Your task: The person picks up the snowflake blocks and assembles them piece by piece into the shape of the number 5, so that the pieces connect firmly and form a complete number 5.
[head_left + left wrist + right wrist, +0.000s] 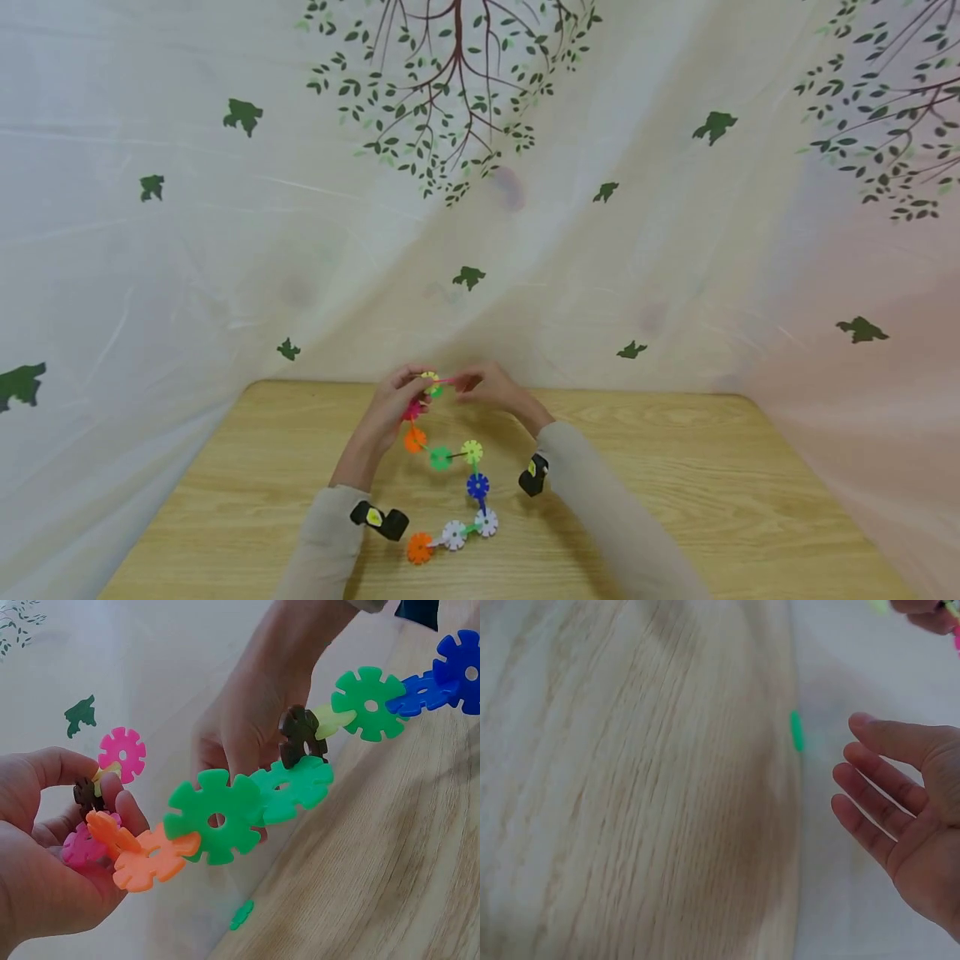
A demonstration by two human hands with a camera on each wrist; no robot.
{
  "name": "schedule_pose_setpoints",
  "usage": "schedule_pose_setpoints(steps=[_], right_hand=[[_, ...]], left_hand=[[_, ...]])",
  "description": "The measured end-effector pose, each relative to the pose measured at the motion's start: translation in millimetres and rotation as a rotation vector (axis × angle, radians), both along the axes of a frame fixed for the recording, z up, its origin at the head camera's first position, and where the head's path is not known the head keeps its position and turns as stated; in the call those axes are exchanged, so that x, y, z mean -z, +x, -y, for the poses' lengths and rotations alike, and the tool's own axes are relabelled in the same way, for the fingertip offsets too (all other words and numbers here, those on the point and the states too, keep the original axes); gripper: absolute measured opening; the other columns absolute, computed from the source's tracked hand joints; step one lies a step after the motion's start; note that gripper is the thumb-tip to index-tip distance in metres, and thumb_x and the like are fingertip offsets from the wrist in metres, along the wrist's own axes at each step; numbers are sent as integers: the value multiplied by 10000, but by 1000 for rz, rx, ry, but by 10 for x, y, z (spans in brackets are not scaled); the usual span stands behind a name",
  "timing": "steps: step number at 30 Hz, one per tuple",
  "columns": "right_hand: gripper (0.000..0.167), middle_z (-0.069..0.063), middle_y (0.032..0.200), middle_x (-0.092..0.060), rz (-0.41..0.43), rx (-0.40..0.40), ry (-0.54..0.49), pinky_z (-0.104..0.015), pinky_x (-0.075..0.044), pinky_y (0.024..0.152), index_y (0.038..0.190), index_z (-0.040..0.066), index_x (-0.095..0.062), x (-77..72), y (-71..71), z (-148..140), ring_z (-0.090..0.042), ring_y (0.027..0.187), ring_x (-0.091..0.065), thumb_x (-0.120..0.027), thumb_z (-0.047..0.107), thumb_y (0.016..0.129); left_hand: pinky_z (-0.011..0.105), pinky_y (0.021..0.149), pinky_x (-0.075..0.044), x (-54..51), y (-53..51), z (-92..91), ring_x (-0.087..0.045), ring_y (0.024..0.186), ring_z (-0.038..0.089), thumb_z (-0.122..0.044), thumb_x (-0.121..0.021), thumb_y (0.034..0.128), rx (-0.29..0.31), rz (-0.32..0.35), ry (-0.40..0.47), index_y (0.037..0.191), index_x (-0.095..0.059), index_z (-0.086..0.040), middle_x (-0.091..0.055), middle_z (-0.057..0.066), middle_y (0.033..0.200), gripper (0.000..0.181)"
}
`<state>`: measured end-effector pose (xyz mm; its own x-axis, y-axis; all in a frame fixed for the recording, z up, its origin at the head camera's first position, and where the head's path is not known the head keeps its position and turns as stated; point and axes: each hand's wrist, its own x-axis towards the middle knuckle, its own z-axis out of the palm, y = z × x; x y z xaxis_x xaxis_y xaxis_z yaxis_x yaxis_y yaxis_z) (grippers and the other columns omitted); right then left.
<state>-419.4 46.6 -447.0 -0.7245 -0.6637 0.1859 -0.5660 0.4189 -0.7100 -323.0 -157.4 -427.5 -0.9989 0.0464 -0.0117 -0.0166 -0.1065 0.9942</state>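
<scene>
My left hand (390, 408) grips one end of a chain of slotted plastic snowflake discs, its fingers around a dark brown disc (84, 793) and a magenta disc (86, 844). Past the fingertips a bright pink disc (122, 754) sticks out, joined through a yellow one (106, 776). The chain hangs from the hand through orange (415, 440), green (441, 458) and blue discs (477, 486) toward an orange disc (420, 548) at its other end. My right hand (922, 817), beside the pink disc, has its fingers extended and holds nothing.
A loose green disc (797, 731) lies at the far edge of the wooden table (675, 483). Behind that edge hangs a pale cloth (525, 275) printed with branches and leaves. Black wrist cameras (533, 475) sit on both sleeves.
</scene>
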Motion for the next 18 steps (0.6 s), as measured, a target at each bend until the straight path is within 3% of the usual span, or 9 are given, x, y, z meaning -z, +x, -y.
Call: schedule_pose_setpoints(steps=[7,12,18], right_hand=[[322,-177,1049,-726,62,-31,106,-268,-576,817,1178,-35,-704,101,-155,152,-194,910,-659,-779,64,881],[226,-132,926,-687,1,-86,205,-212,-513,737,1097,-28,-713,164,-217,260,-142,811,-579,-765,68,900],[126,-40,731,-425,-67,-122,316,-210,-323,631,949,12,-645,196,-240,328,-128,703,-389,-733,101,933]], left_hand=[[180,654,-547,-12,-5,16,-590,736,85,-156,-586,1031,-23,17,14,1213,-608,-9,-623,2,934,235],[182,635,-540,-9,-13,11,-583,711,78,-140,-586,1027,-33,29,26,1135,-631,-55,-619,-13,899,145],[178,646,-541,-3,-27,-3,-590,734,89,-160,-587,1033,-31,31,16,1154,-625,-53,-620,-38,907,166]])
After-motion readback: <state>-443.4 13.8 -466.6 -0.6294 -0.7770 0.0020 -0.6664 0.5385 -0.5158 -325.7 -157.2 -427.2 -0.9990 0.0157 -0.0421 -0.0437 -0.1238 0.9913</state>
